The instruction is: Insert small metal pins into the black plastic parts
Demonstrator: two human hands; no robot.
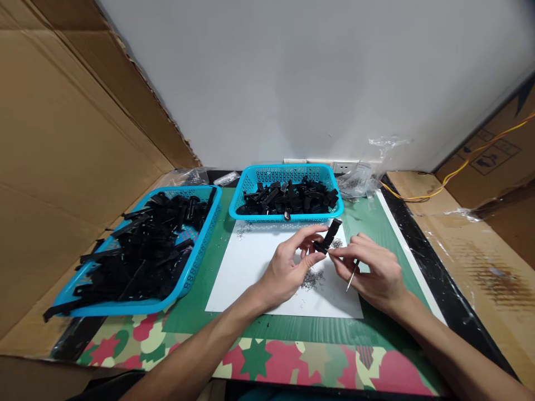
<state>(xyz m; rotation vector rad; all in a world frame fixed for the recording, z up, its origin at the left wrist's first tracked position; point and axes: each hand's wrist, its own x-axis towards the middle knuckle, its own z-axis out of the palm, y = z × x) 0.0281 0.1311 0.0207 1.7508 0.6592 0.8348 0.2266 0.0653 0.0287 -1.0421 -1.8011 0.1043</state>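
My left hand (288,264) is closed on a black plastic part (333,231), thumb and fingers pinching its lower end while the long section points up. My right hand (374,270) is closed around a thin metal rod (352,277), whose end sticks out below the fingers. The right index fingertip and thumb touch or nearly touch the part's lower end; whether they pinch some tiny piece there is too small to tell. Beneath both hands lies a white sheet (238,278) with a loose pile of tiny metal pieces (312,279).
A blue basket (234,209) of black parts stands behind the hands. Another blue basket (204,239), heaped with black parts, is on the left. Cardboard walls (62,139) flank the green mat (196,312). Yellow and red wires (451,181) hang on the right near a plastic bag (359,181).
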